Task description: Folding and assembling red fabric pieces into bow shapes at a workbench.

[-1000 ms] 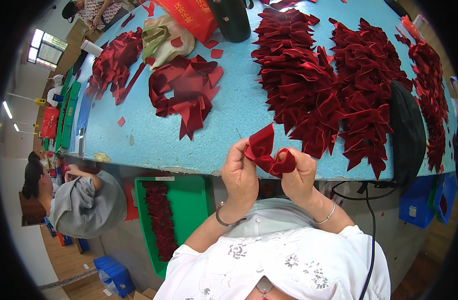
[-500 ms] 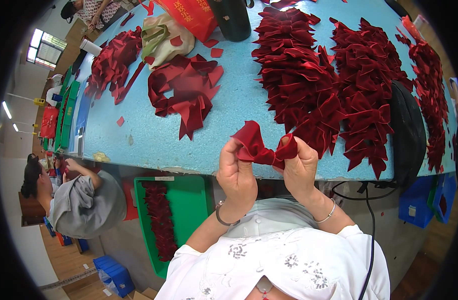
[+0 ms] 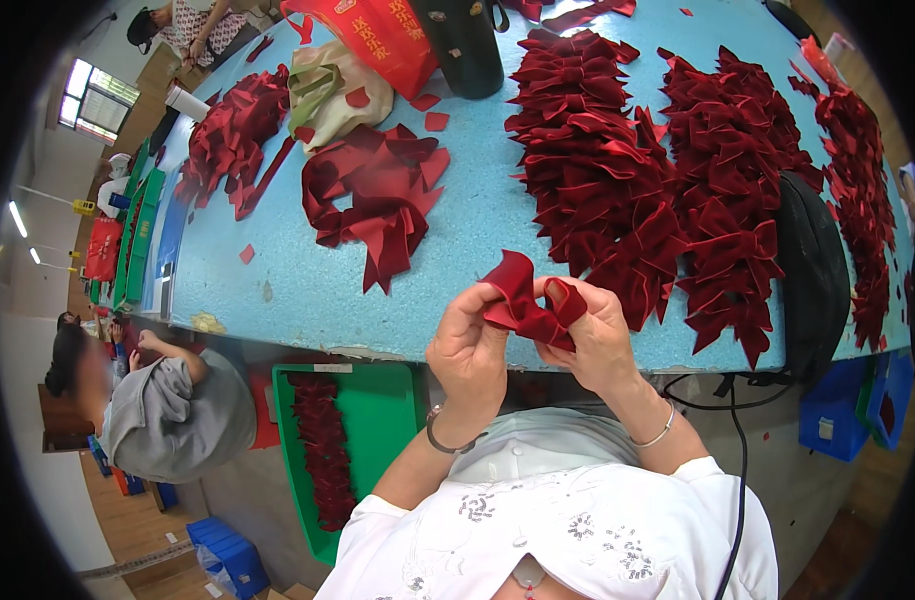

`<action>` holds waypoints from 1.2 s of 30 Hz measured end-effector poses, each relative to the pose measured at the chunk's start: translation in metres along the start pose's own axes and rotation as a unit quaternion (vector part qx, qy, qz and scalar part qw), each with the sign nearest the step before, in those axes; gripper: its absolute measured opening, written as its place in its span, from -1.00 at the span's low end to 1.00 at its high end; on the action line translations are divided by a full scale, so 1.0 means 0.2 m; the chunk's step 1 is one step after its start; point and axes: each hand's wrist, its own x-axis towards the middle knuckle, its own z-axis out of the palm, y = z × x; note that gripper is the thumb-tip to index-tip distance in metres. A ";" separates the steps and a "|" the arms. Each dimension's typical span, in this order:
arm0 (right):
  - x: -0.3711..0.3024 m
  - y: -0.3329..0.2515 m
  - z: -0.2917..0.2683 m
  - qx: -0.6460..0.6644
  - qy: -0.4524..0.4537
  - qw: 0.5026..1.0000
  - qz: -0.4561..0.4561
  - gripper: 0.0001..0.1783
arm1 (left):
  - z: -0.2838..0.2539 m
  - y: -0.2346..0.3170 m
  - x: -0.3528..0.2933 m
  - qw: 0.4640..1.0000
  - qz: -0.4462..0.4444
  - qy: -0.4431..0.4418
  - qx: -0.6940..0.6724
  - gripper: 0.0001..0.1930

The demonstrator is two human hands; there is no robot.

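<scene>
Between my hands, over the near edge of the blue table (image 3: pixel 288 310), is a dark red velvet bow (image 3: pixel 526 305). My left hand (image 3: pixel 470 345) pinches its left loop between thumb and fingers. The thumb and fingers of my right hand (image 3: pixel 600 340) close on the right loop, which curls up around a fingertip. Just beyond my hands lies a long row of finished red bows (image 3: pixel 598 160), with a second row of bows (image 3: pixel 728 190) to its right. A loose heap of red velvet strips (image 3: pixel 403 200) rests on the table ahead to the left.
A green crate (image 3: pixel 383 420) holding a line of bows stands below the table edge at left. A black bag (image 3: pixel 813 270) hangs at the right edge, its cable running down. A dark bottle (image 3: pixel 465 50) and a cream cloth bag (image 3: pixel 348 90) stand farther back. A co-worker in grey (image 3: pixel 183 420) sits at left.
My right hand has turned inward and moved slightly left, its fingers now further under the bow. The bow looks more folded and narrower. The whole view has shifted slightly.
</scene>
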 end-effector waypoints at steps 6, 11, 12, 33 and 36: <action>-0.01 0.00 -0.02 -0.025 0.002 0.999 -0.030 -0.69 | -0.02 0.00 0.03 0.996 -0.072 -0.039 -0.020 -0.65; 0.00 -0.04 -0.06 -0.032 -0.061 0.998 0.012 -0.75 | -0.02 0.00 0.03 0.991 -0.116 -0.054 -0.043 -0.69; 0.00 -0.04 -0.07 -0.060 -0.077 0.995 -0.007 -0.76 | -0.03 0.00 0.03 0.987 -0.139 -0.069 -0.034 -0.71; -0.07 -0.19 0.01 -0.715 -0.283 0.633 -0.090 -0.96 | -0.03 0.03 0.33 0.817 -0.130 -0.498 0.258 -0.78; -0.08 -0.20 0.01 -0.718 -0.248 0.637 -0.131 -0.98 | 0.02 0.08 0.30 0.829 -0.090 -0.446 0.325 -0.84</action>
